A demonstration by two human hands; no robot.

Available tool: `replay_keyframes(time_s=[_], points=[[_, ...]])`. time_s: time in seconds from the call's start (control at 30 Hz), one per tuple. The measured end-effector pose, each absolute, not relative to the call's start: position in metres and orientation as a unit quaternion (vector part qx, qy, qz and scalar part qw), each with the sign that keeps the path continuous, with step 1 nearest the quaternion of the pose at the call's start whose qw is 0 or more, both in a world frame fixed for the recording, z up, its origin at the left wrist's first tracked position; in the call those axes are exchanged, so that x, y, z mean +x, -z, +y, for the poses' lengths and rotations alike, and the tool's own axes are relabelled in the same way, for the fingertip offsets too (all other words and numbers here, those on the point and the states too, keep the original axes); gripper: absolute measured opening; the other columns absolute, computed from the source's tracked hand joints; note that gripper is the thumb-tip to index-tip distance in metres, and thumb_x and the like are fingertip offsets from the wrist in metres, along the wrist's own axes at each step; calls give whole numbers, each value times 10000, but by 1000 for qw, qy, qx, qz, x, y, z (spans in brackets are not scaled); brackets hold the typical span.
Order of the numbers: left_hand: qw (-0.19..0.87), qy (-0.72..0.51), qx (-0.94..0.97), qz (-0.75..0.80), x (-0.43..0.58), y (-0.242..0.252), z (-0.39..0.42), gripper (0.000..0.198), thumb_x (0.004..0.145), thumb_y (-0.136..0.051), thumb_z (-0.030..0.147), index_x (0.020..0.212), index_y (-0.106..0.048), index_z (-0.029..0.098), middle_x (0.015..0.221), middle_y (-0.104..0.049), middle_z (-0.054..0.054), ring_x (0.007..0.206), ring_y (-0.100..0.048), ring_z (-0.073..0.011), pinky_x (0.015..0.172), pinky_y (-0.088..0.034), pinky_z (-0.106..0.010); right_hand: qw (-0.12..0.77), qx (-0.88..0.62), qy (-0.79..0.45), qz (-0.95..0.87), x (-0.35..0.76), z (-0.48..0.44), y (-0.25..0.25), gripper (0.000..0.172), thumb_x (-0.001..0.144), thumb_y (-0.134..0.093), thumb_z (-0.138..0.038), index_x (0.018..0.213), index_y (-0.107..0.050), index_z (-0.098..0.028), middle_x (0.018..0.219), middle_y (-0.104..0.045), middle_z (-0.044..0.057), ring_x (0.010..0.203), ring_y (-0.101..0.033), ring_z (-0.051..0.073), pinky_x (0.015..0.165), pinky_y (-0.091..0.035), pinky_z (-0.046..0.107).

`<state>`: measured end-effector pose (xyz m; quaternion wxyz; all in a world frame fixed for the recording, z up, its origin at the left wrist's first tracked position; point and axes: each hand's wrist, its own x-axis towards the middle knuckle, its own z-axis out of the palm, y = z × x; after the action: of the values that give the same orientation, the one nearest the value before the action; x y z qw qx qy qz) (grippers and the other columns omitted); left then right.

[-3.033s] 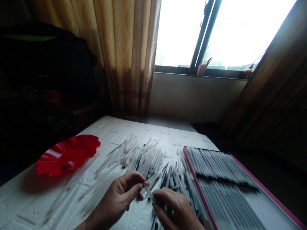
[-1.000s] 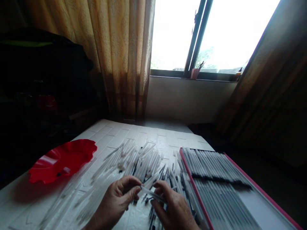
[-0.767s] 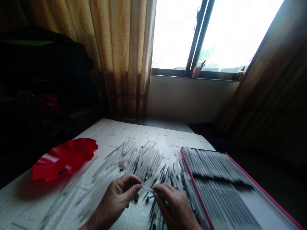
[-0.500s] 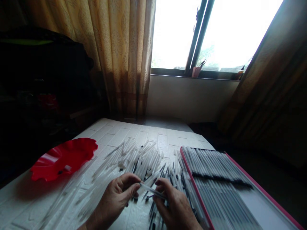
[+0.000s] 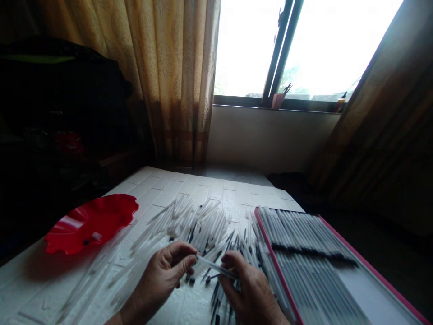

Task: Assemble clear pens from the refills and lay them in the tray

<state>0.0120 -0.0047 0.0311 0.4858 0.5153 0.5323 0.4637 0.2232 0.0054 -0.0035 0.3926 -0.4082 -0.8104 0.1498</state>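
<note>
My left hand (image 5: 161, 279) and my right hand (image 5: 247, 289) meet low in the middle of the view, over a white brick-patterned tabletop (image 5: 216, 189). Between them they hold one clear pen barrel (image 5: 214, 267), the left fingers pinched on its left end, the right fingers wrapped round its right part. Right behind the hands lies a loose heap of clear pen barrels and dark refills (image 5: 199, 223).
A red wavy-edged dish (image 5: 111, 211) sits at the left with a small piece in it. A flat red-rimmed tray (image 5: 267, 243) at the right holds several pens laid in rows. Curtains and a bright window stand behind the table.
Both hands stay together on the pen barrel with only small shifts of the fingers. The camera has moved slightly.
</note>
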Motion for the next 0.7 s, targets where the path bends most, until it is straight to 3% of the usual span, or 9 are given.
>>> replay_keyframes(time_s=[0.1,0.23,0.33,0.4,0.53,0.7], points=[[485,-463,513,535,11,-33,-5,409,655,-755,543,789,-687,163,569,-643,11,528,-583,-137,404,-382,-175,379,-409,-135,-819,224,6,0,61,878,-491,-208,894,-546,-230,753,-666,7,654,-658,164,580,-462,226],[482,-467,518,530,10,-33,-4,408,661,-754,547,792,-688,166,596,-652,6,541,-588,-139,408,-384,-178,364,-398,-149,-829,224,6,-5,198,949,-434,-262,988,-627,-237,851,-682,42,723,-676,164,638,-482,232],[480,-465,523,529,9,-34,-4,397,685,-742,541,804,-692,165,598,-651,7,542,-583,-136,415,-388,-177,381,-401,-158,-818,225,6,-3,240,909,-491,-263,1130,-583,-242,894,-696,43,756,-683,172,667,-502,246],[479,-464,522,532,9,-35,-4,398,681,-745,540,803,-693,165,598,-647,7,554,-590,-141,415,-393,-176,392,-413,-160,-806,226,6,-2,267,859,-533,-230,1126,-542,-225,862,-698,30,725,-677,171,649,-504,247],[475,-466,520,536,6,-33,-1,390,678,-751,533,803,-687,170,599,-648,10,574,-604,-146,413,-397,-168,374,-426,-157,-808,230,8,-4,59,875,-521,-215,924,-552,-222,790,-673,14,684,-658,168,602,-486,238],[476,-473,524,524,2,-25,1,377,710,-734,529,834,-679,177,626,-660,10,593,-612,-143,416,-389,-156,360,-413,-186,-816,234,9,-13,187,948,-451,-263,1010,-625,-236,892,-687,49,776,-675,178,676,-507,251]])
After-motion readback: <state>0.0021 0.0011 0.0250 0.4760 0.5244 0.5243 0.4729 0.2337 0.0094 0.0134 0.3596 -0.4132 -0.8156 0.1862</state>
